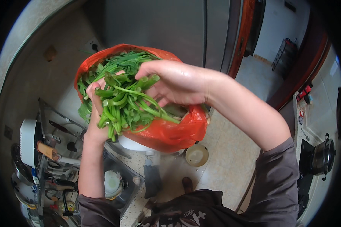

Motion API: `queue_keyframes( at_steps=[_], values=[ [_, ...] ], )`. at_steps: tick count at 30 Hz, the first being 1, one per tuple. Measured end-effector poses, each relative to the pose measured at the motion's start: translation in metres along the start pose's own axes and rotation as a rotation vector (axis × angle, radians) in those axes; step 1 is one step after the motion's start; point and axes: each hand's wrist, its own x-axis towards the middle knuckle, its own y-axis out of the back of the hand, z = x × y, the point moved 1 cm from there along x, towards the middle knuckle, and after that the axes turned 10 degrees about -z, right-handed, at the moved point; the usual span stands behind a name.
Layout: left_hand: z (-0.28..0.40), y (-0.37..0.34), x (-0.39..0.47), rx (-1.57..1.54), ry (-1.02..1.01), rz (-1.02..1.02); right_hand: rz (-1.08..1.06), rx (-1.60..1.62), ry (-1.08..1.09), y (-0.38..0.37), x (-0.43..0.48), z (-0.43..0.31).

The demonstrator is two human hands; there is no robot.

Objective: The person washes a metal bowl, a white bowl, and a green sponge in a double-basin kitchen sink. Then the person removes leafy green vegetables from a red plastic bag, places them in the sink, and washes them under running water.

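Observation:
Leafy green vegetables [133,113] with thick cut stems are bunched over an open red plastic bag [173,133]. My left hand [98,96] is closed around the left side of the bunch, its thumb along the stems. From the right, my right hand [170,82] reaches over the bag, its thumb above the stems and its fingers spread below them; whether those fingers grip any stems I cannot tell. More long thin green leaves [133,58] lie in the back of the bag. The bottom of the bag is hidden.
A sink [135,176] holding a pale bowl [112,184] is at the lower left, beside a rack of utensils [56,159]. A round pan [197,155] rests low near the tiled floor [224,147]. Behind stands a large grey cabinet-like panel [159,25]. A steel pot [324,156] sits on the hob at right.

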Motion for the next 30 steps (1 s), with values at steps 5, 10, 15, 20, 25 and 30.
queue_keyframes(
  at_steps=[5, 10, 15, 20, 25, 30],
  values=[
    [-0.006, -0.009, -0.009, 0.423, -0.106, 0.235, 0.188, -0.081, 0.117, -0.024, -0.004, 0.014],
    [-0.014, -0.008, -0.019, 0.553, -0.078, 0.381, 0.356, -0.855, 0.204, -0.037, -0.017, 0.010],
    [-0.030, 0.003, -0.030, -0.135, 0.043, 0.336, 0.566, -0.987, 0.529, -0.026, -0.035, 0.009],
    [-0.030, 0.024, -0.028, -0.643, -0.001, 0.650, 0.665, -1.269, 0.405, -0.018, -0.018, 0.046],
    [-0.005, 0.045, -0.018, -0.669, 0.106, 0.711, 0.784, -1.436, 0.425, -0.004, 0.008, 0.063],
    [0.014, 0.055, -0.021, -0.481, 0.154, 0.779, 0.768, -1.322, 0.364, 0.013, 0.001, 0.035]
  ],
)
